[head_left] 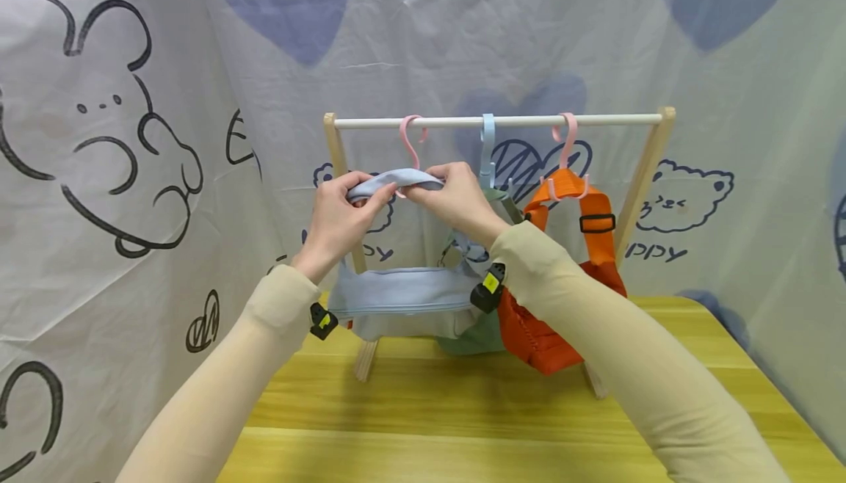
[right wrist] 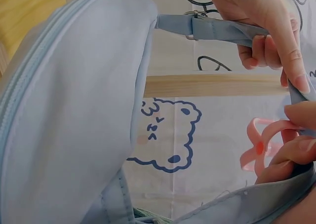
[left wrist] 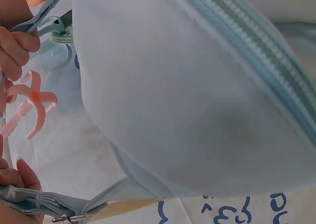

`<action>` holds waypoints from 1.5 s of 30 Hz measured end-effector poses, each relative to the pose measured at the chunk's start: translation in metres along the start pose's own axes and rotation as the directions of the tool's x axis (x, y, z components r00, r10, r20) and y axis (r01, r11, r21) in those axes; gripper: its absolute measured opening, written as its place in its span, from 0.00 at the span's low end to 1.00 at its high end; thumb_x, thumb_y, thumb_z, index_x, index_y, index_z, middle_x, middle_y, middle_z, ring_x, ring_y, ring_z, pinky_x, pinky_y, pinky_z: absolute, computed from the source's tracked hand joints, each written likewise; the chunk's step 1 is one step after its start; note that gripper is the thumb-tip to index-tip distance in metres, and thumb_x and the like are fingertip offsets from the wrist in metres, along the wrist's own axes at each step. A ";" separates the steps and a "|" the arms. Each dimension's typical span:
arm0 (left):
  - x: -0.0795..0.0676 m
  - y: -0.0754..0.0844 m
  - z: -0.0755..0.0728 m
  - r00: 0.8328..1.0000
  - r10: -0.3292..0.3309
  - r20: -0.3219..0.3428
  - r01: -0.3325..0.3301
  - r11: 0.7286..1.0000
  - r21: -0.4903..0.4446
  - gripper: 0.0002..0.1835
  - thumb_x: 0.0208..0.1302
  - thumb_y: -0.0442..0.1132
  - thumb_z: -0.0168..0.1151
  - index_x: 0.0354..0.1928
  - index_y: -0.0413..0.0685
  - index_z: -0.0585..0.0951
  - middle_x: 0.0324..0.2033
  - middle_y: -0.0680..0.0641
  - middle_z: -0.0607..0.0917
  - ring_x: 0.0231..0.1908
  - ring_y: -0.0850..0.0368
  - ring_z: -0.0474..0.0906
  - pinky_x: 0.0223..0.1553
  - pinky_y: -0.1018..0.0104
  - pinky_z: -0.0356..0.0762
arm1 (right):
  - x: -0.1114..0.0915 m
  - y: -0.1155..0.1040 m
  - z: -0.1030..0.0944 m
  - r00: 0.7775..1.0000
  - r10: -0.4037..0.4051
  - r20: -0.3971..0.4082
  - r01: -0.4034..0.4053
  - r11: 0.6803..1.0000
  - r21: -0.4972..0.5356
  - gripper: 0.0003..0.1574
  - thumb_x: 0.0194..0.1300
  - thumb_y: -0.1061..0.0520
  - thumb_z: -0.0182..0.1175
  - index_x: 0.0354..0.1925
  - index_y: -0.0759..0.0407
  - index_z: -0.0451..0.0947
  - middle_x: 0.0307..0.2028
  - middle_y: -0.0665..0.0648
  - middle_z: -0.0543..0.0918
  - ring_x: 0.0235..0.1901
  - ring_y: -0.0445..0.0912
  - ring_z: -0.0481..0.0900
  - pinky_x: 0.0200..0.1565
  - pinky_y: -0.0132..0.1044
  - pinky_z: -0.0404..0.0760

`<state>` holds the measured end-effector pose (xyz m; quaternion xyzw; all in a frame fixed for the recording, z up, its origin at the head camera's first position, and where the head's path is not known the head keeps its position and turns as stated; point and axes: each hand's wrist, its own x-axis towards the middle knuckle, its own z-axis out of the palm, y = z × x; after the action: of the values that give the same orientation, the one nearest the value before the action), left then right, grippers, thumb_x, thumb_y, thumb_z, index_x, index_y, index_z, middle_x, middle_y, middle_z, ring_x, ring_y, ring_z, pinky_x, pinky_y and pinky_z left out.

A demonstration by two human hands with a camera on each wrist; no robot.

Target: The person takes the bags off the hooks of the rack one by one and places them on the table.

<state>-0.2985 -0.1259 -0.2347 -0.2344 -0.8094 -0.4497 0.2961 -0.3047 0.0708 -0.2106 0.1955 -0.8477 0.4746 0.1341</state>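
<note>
A light blue zippered bag (head_left: 403, 288) hangs by its strap (head_left: 399, 176) from both hands, just in front of the rack. The left hand (head_left: 337, 222) pinches the strap at its left, thumb on the near side. Further right along the same strap, the right hand (head_left: 456, 197) grips it with curled fingers. Between and behind the hands is a pink hook (head_left: 410, 142) on the rack's bar, its lower prongs (right wrist: 259, 147) right at the strap in the right wrist view. A metal buckle (left wrist: 69, 218) shows on the strap in the left wrist view.
The rack has a white bar (head_left: 621, 120) and wooden legs (head_left: 648, 167). A second pink hook (head_left: 568, 134) carries an orange bag (head_left: 538, 329). Under a blue hook (head_left: 487, 149) hangs a green bag (head_left: 472, 340), partly hidden. The wooden table (head_left: 396, 409) lies below, with printed cloth (head_left: 463, 28) behind.
</note>
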 end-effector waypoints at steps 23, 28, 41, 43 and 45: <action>0.027 0.034 -0.014 0.997 0.072 0.024 -0.073 0.995 0.067 0.14 0.68 0.47 0.67 0.40 0.43 0.86 0.19 0.52 0.72 0.18 0.62 0.65 0.20 0.72 0.62 | 0.004 -0.005 -0.007 0.993 0.092 0.079 -0.094 0.995 0.028 0.17 0.66 0.48 0.67 0.28 0.58 0.78 0.12 0.47 0.66 0.14 0.41 0.64 0.22 0.33 0.62; 0.022 0.038 -0.013 0.997 0.073 0.025 -0.074 0.996 0.056 0.13 0.68 0.47 0.67 0.40 0.43 0.86 0.19 0.52 0.72 0.19 0.62 0.64 0.22 0.72 0.61 | 0.001 -0.003 -0.007 0.995 0.068 0.071 -0.071 0.997 0.043 0.17 0.66 0.48 0.68 0.30 0.61 0.80 0.12 0.48 0.67 0.14 0.41 0.65 0.22 0.34 0.63; -0.003 0.031 -0.009 0.998 0.051 0.032 -0.051 0.999 -0.017 0.12 0.67 0.45 0.67 0.39 0.43 0.86 0.18 0.51 0.69 0.19 0.63 0.61 0.22 0.73 0.59 | -0.017 0.015 0.006 0.995 -0.058 0.077 0.049 0.992 0.117 0.18 0.68 0.53 0.65 0.52 0.61 0.81 0.30 0.58 0.80 0.19 0.44 0.75 0.25 0.33 0.72; -0.007 0.031 -0.009 0.998 0.039 0.039 -0.038 0.999 -0.029 0.12 0.67 0.46 0.67 0.39 0.43 0.86 0.19 0.50 0.69 0.19 0.63 0.61 0.22 0.73 0.59 | -0.021 0.017 0.008 0.996 -0.069 0.061 0.061 0.991 0.118 0.19 0.68 0.54 0.65 0.54 0.61 0.79 0.34 0.59 0.82 0.19 0.44 0.76 0.25 0.33 0.73; -0.010 0.031 -0.009 0.998 0.029 0.048 -0.027 0.999 -0.042 0.12 0.67 0.45 0.67 0.40 0.43 0.86 0.19 0.50 0.70 0.19 0.63 0.61 0.21 0.73 0.60 | -0.025 0.020 0.010 0.997 -0.075 0.035 0.070 0.990 0.120 0.21 0.68 0.54 0.66 0.56 0.61 0.77 0.33 0.61 0.83 0.18 0.45 0.76 0.23 0.33 0.71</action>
<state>-0.2692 -0.1200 -0.2195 -0.2625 -0.8037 -0.4562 0.2774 -0.2920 0.0766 -0.2407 0.2431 -0.8127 0.5151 0.1225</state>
